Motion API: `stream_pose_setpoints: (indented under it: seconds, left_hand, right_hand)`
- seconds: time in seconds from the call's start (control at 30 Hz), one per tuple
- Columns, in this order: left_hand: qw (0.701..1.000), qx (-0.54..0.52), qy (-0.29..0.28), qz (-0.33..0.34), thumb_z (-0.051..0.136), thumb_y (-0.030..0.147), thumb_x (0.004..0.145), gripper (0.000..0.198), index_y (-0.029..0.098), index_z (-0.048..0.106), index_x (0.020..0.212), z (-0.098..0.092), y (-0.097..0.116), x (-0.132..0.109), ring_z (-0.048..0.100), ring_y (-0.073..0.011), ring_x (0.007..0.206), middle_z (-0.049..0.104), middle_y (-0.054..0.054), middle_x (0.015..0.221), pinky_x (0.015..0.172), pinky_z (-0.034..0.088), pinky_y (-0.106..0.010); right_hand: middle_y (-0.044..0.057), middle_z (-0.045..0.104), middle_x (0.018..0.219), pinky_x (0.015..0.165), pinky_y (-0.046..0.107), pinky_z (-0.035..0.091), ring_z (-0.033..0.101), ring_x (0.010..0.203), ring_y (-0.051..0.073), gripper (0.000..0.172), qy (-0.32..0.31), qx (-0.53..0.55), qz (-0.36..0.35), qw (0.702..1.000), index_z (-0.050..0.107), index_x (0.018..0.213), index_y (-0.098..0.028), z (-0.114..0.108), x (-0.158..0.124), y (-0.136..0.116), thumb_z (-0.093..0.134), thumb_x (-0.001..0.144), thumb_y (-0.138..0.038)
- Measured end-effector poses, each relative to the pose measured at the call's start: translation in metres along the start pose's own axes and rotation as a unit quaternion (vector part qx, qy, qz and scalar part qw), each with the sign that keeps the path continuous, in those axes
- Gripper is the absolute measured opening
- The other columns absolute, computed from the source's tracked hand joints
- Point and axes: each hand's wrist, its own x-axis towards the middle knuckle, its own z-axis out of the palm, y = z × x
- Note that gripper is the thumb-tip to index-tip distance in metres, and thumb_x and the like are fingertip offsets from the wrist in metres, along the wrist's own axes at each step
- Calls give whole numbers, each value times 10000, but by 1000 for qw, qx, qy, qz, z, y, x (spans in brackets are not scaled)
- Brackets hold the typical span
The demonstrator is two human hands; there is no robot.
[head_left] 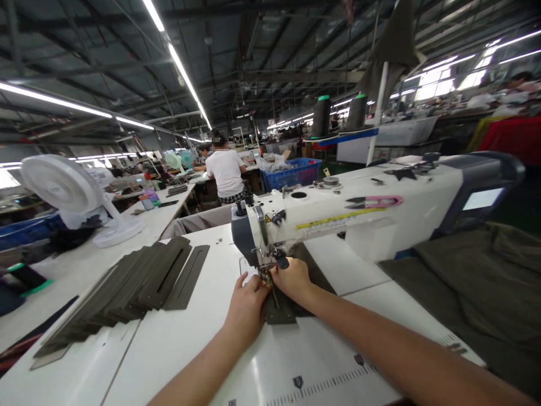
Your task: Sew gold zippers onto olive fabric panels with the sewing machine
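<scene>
A white sewing machine (pixel 321 214) stands before me, its needle area between my hands. Under the presser foot lies a dark olive fabric piece (pixel 281 316) with a slit down its middle. My left hand (pixel 247 304) is closed at the left edge of this piece, fingertips beside the foot. On the other side, my right hand (pixel 293 279) is bent over the fabric with its fingers closed on it, close to the needle. The fingertips of both hands are partly hidden. A larger dark cloth (pixel 315 273) extends behind and beneath my right hand.
A fanned stack of slotted olive pieces (pixel 122 282) lies left on the white table. Pink-handled thread snips (pixel 376 201) rest on the machine arm. Dark cloth (pixel 477 282) is heaped at right. A white fan (pixel 67 186) stands at left; a person (pixel 226 172) sits ahead.
</scene>
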Motion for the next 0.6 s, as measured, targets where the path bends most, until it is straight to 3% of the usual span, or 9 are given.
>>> stream_pose_setpoints:
  seconds: [0.1, 0.2, 0.27, 0.4, 0.6]
  left_hand:
    - [1000, -26, 9, -13, 483, 7, 699, 314, 136, 623, 949, -3, 1, -4, 580, -217, 901, 627, -94, 921, 910, 422, -436]
    - [999, -46, 15, -22, 482, 30, 741, 271, 137, 618, 950, -4, 4, -10, 592, -197, 854, 653, -74, 926, 818, 486, -370]
    - [998, -55, 20, -10, 476, 25, 743, 270, 146, 622, 935, -3, 6, -12, 602, -191, 856, 665, -67, 940, 829, 487, -369]
    - [997, -56, 39, 43, 459, 19, 733, 290, 148, 613, 942, 1, 9, -13, 611, -199, 908, 669, -78, 957, 919, 445, -421]
    - [995, -38, 46, 76, 430, 19, 729, 318, 132, 596, 975, 1, 6, -10, 606, -216, 925, 656, -104, 965, 902, 466, -430]
  right_hand:
    - [128, 652, 959, 809, 319, 437, 592, 933, 226, 249, 3, 15, -79, 997, 643, 929, -125, -7, -25, 5, 476, 831, -281]
    - [169, 557, 1179, 951, 398, 378, 491, 1108, 271, 489, 13, 68, -252, 965, 578, 1109, -80, -9, -60, 15, 580, 744, -405]
    - [200, 523, 1219, 986, 411, 363, 461, 1148, 280, 529, 20, 88, -316, 944, 540, 1154, -19, -7, -75, 20, 571, 753, -362]
    - [189, 571, 1160, 993, 365, 381, 498, 1117, 249, 370, 29, 76, -338, 938, 573, 1098, 17, -2, -77, 20, 444, 785, -131]
    - [191, 605, 1094, 982, 329, 397, 531, 1069, 242, 368, 61, 77, -369, 924, 596, 1046, 43, 0, -64, 21, 417, 743, -65]
